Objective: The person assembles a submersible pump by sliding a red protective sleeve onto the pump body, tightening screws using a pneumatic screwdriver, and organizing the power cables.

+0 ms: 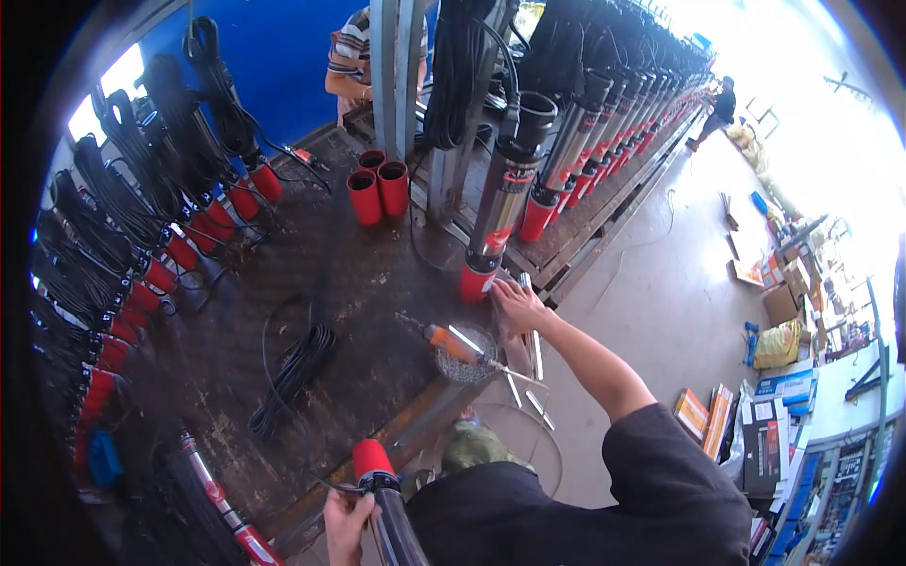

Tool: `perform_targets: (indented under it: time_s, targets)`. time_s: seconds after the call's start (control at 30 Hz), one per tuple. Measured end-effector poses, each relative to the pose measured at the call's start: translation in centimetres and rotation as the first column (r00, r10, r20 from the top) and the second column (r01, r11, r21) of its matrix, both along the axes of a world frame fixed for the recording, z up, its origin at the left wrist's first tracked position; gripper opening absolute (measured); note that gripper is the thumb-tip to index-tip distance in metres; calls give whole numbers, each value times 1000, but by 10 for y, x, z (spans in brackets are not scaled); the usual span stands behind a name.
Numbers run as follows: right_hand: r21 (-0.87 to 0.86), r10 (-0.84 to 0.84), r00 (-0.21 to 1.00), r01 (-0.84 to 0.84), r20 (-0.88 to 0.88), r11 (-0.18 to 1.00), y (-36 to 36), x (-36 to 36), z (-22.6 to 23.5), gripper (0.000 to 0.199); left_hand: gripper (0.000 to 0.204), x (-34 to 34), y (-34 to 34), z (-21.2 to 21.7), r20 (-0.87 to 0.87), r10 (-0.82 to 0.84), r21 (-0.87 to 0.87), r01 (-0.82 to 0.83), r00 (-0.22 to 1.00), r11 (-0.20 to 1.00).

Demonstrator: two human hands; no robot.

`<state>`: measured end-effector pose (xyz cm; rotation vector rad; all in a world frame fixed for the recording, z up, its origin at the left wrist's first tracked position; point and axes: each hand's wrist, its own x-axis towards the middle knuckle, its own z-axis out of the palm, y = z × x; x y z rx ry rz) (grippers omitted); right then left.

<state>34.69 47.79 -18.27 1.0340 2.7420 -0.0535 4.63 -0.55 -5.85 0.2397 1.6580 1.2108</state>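
Note:
At the lower edge my left hand (345, 524) is closed at the side of a tilted cylindrical submersible pump (394, 524) with a dark body and a red end cap (373, 459). A black cable runs past its fingertips; part of the grip is hidden. My right arm reaches forward, and my right hand (517, 307) lies with fingers stretched out at the table's edge, beside the red base of an upright steel pump (495, 208). Between the hands, an orange-handled tool (455, 343) lies across a round container (464, 366) of small pieces.
A coiled black cable (294, 379) lies on the dark worktable (359, 311). Three red cups (379, 186) stand near a metal post (396, 85). Pumps line the left side and the far rack. One person (353, 57) stands behind the post, another (723, 104) far right. Boxes (706, 415) lie at right.

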Motion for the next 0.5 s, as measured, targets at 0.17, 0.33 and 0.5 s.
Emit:
perform_targets:
  time_s: [0.17, 0.33, 0.5]
  targets:
    - [-100, -29, 999, 26, -23, 995, 30, -4, 8, 109, 15, -11, 33, -29, -459, -181, 71, 239, 870, 968]
    - [-6, 1, 998, -1, -69, 1000, 39, -2, 1, 87, 34, -14, 42, -17, -345, -314, -22, 326, 885, 945]
    - [-59, 42, 998, -45, -54, 997, 48, -1, -9, 82, 32, -11, 43, -22, -344, -272, -2, 289, 898, 957]
